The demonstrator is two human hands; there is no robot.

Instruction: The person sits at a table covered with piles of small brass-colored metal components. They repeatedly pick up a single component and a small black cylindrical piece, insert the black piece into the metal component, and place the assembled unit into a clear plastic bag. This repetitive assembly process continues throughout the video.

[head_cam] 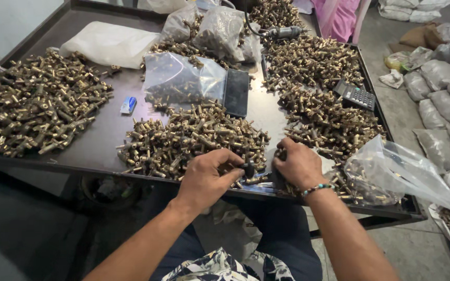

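I'm seeing both hands working at the lower centre of the frame, at the near edge of the bench (105, 140). My left hand (207, 179) is curling around a small dark-tipped tool (248, 167), fingers clamped on it. My right hand (299, 165) is pressing down on a brass fitting (256, 180) lying between the two hands, fingers closed over it.

Containers: a clear plastic bag (391, 169) at lower right is lying open on the bench edge, holding brass pieces. Another clear bag (180, 78) at upper centre is holding a few fittings. More filled bags (220, 28) are piling up at the top.

Around: the centre heap of brass fittings (188, 140) is sitting just above my hands, a bigger left heap (32, 109) is spreading at left, a right heap (324, 88) is running down the right side. A calculator (356, 95) is resting against that right heap, a dark phone (236, 92) is lying flat at centre.
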